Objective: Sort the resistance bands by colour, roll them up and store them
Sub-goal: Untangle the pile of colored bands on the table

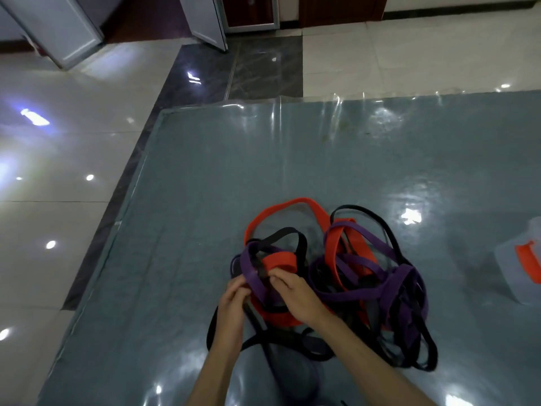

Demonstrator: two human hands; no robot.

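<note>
A tangled heap of resistance bands lies on a grey table [205, 177] under a clear plastic cover. Red bands [320, 218], purple bands [377, 291] and thin black bands [389, 232] are wound through one another. My left hand [232, 303] and my right hand [295, 297] meet at the near left side of the heap. The fingers of both curl round a purple band [253, 273] and a black strand beside it. A red loop [278, 260] sits just beyond my fingertips.
A translucent plastic container [509, 259] with a red band [527, 259] inside stands at the table's right edge. Shiny pale floor tiles [58, 186] lie to the left, past the table's left edge. White door panels [58, 27] lean at the far back.
</note>
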